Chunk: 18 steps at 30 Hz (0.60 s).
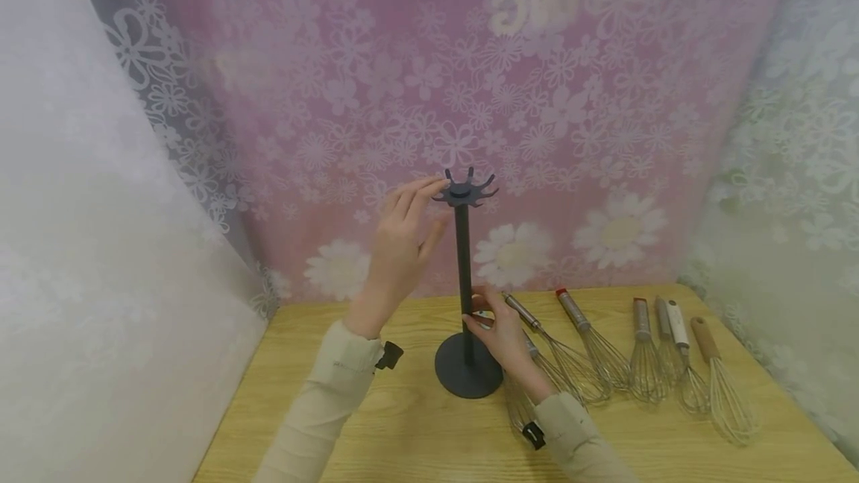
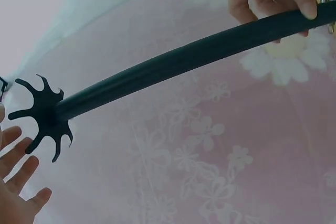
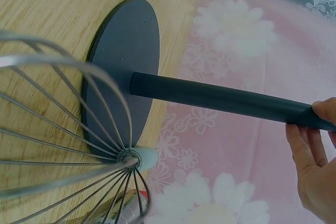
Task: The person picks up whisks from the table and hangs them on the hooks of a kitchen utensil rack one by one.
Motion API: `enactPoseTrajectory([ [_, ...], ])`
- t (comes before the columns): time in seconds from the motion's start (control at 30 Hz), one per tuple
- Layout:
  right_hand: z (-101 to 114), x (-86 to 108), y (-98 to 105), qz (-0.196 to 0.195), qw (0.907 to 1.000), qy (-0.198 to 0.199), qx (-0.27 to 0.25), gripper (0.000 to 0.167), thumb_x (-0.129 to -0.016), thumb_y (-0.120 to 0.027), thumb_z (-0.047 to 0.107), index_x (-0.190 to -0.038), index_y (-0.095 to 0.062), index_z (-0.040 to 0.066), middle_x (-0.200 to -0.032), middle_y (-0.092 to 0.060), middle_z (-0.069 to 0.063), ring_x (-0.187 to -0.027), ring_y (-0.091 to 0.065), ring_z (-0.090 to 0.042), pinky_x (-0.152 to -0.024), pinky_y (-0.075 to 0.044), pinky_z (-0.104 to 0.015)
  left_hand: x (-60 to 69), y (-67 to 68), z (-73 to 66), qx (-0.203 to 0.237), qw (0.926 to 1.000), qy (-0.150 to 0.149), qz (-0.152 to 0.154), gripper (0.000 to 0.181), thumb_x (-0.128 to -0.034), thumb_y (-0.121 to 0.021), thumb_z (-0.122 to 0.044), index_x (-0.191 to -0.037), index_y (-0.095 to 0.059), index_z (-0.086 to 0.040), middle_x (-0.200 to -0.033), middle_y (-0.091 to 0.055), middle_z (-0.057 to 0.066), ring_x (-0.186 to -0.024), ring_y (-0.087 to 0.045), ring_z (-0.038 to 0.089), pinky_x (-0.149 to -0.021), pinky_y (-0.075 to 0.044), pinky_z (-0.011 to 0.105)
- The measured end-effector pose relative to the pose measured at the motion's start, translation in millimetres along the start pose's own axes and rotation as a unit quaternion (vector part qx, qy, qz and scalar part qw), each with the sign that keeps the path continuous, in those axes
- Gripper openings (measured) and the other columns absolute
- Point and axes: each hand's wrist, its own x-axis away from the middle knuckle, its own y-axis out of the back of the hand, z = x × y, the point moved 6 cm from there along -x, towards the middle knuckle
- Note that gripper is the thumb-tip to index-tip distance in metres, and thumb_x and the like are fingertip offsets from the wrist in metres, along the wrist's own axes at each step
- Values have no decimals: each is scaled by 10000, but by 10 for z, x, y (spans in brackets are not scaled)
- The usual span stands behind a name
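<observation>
A dark utensil stand [image 1: 463, 259] with a round base [image 3: 142, 35] stands upright on the wooden table. Its top is a ring of curved hooks [image 2: 47, 111]. My left hand [image 1: 399, 244] is raised at the left of the hooks, fingers extended, the fingertips at or very near them. Lower down, my right hand [image 1: 503, 334] pinches the pole between thumb and fingers, as the right wrist view shows. A wire whisk [image 3: 68, 124] with a pale blue-green handle end lies beside the base, partly under my right forearm in the head view.
Several more whisks lie in a row to the right, among them a red-ended whisk [image 1: 590, 334], a white-handled whisk [image 1: 681, 334] and a wooden-handled whisk [image 1: 714, 364]. A pink flowered cloth [image 1: 403, 95] hangs behind the table [image 1: 309, 364]; pale cloth stands at both sides.
</observation>
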Motion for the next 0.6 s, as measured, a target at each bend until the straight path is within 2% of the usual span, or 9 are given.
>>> enactPoseTrajectory([
  [0.13, 75, -1, 3, -27, 10000, 82, -14, 438, -871, -734, -98, -1271, -610, 30, -1020, -672, -216, -968, -693, -398, -818, -606, -465, -117, -61, -70, -563, 9972, -309, 382, 402, -1003, -658, -281, -1351, -626, -83, -1379, -611, 93, -1307, -531, 265, -1166, -361, 431],
  [0.33, 406, 3, 50, 218, 9997, -9, -132, 407, -888, -696, -128, -1272, -577, -70, -1032, -647, -296, -993, -667, -466, -849, -596, -468, -172, -119, -97, -1009, 9908, -306, 843, 322, -1041, -593, -323, -1279, -685, -128, -1301, -669, 49, -1228, -594, 244, -1226, -209, 548],
  [0.6, 430, 6, 70, 112, 9999, 24, -128, 407, -876, -700, -142, -1263, -590, -75, -1026, -648, -292, -979, -672, -466, -838, -594, -495, -174, -145, -98, -1076, 9906, -406, 738, 271, -1054, -575, -281, -1247, -692, -133, -1242, -700, 35, -1125, -663, 230, -1226, -191, 566],
])
